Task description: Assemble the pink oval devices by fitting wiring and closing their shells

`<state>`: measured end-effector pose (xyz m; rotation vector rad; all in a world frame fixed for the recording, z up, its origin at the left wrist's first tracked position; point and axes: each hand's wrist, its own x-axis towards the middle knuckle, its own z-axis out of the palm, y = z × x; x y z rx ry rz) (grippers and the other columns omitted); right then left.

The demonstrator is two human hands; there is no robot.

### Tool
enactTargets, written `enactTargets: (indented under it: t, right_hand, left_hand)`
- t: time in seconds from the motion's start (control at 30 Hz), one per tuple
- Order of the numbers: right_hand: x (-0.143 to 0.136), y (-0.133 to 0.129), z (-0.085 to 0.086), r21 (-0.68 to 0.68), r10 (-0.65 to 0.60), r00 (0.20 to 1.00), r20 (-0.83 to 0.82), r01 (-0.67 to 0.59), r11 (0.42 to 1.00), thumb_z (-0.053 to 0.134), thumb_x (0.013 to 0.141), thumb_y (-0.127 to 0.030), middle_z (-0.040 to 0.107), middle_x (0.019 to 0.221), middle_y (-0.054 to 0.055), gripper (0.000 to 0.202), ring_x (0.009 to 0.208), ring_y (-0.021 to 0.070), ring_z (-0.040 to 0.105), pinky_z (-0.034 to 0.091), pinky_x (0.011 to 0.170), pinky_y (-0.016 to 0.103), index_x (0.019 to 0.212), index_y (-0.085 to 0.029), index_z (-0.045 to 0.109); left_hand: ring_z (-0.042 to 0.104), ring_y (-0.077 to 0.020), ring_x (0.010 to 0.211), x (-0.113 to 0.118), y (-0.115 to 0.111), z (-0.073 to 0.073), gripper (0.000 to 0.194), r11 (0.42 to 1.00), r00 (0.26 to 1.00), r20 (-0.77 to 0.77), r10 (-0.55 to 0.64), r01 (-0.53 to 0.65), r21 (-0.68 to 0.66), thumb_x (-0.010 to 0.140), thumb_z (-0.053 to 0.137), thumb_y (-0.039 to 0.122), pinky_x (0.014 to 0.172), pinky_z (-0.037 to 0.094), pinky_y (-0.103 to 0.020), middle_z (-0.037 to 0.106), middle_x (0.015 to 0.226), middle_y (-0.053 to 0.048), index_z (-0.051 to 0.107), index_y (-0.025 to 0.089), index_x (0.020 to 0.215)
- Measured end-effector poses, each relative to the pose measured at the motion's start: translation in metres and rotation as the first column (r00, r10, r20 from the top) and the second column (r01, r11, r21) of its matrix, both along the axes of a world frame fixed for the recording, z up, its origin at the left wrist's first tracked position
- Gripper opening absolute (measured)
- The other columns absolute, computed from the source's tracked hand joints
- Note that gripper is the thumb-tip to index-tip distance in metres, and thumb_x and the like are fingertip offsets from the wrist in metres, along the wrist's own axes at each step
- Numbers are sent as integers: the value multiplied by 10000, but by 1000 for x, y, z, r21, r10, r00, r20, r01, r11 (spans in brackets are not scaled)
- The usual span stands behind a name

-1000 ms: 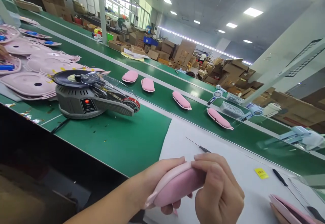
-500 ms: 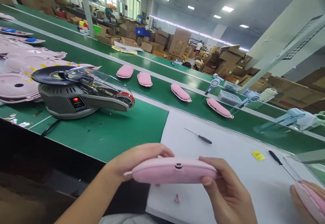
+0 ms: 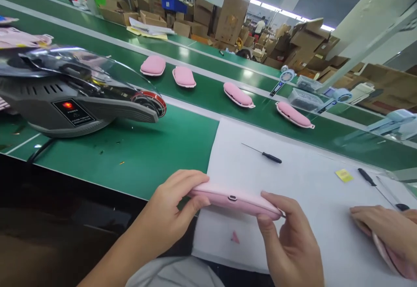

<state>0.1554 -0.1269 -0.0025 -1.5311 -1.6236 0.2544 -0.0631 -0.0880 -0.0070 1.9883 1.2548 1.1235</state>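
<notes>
A pink oval case (image 3: 236, 200) is held edge-on above the near edge of the white sheet (image 3: 299, 191), with a small dark-rimmed slot at the middle of its side. My left hand (image 3: 182, 204) grips its left end between thumb and fingers. At the other end, my right hand (image 3: 289, 235) pinches it the same way. Below the case, a small pink piece (image 3: 235, 237) lies on the sheet. Beyond it lies a screwdriver with a black handle (image 3: 271, 157).
A grey machine (image 3: 71, 104) with a lit red switch stands at the left. Several pink cases (image 3: 184, 77) lie on the green table (image 3: 176, 139). At the right, another person's hand (image 3: 387, 230) rests on a pink item, near a yellow packet (image 3: 344, 175).
My left fingers have shifted round to pinch the case's left end, and the case now tilts down to the right. The other person's hand has moved over its pink item. The view has shifted.
</notes>
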Motion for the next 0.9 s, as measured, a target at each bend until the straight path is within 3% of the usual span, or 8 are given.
enactTargets:
  t: [0.13, 0.3, 0.43, 0.57, 0.73, 0.9]
  right_hand:
    - [-4, -4, 8, -16, -100, 990, 104, 102, 995, 494, 916, -381, 628, 1040, 76, 268, 971, 263, 609, 508, 794, 398, 1110, -223, 588]
    - [-5, 5, 10, 45, 28, 952, 305, -43, 998, 520, 917, -316, 651, 1025, 62, 247, 913, 220, 632, 512, 750, 331, 1134, -215, 583]
    - [-17, 11, 8, 109, -66, 958, 280, 36, 993, 536, 903, -199, 656, 931, 40, 137, 834, 179, 627, 497, 746, 301, 1020, -214, 604]
    - [-24, 16, 11, 84, -115, 965, 236, 98, 992, 531, 902, -204, 658, 906, 42, 115, 796, 176, 617, 483, 697, 293, 984, -213, 611]
    - [-17, 24, 12, 24, -46, 973, 226, 42, 999, 534, 903, -283, 659, 895, 44, 142, 811, 193, 624, 497, 686, 304, 999, -218, 615]
    - [-27, 25, 17, 92, -29, 958, 286, 3, 996, 490, 922, -239, 641, 1087, 79, 212, 1033, 247, 584, 461, 889, 409, 1100, -221, 604]
  left_hand:
    - [596, -108, 1011, 7, 5, 3, 230, 1000, 1000, 21, -16, 16, -17, 886, 566, 250, 866, 470, -166, 667, 1068, -25, 618, 172, 1096]
    - [634, -136, 891, 24, 7, 6, 162, 998, 990, 137, 21, -29, 57, 833, 613, 164, 793, 505, -232, 709, 945, -34, 661, 152, 987]
    - [623, -130, 724, 33, 11, 8, 148, 984, 979, 174, 107, -130, 125, 784, 608, 86, 676, 495, -263, 724, 826, -14, 686, 161, 885]
    - [575, -109, 645, 31, 18, 13, 157, 997, 977, 204, 65, -74, 36, 753, 614, 65, 588, 478, -238, 724, 773, 5, 700, 158, 846]
    - [611, -112, 752, 24, 24, 18, 152, 995, 986, 164, 13, 3, -96, 791, 639, 132, 604, 492, -191, 723, 876, 8, 700, 172, 925]
    - [621, -149, 964, 16, 25, 15, 268, 983, 993, 105, -57, 75, -169, 867, 572, 203, 786, 518, -221, 686, 1081, -17, 643, 200, 1126]
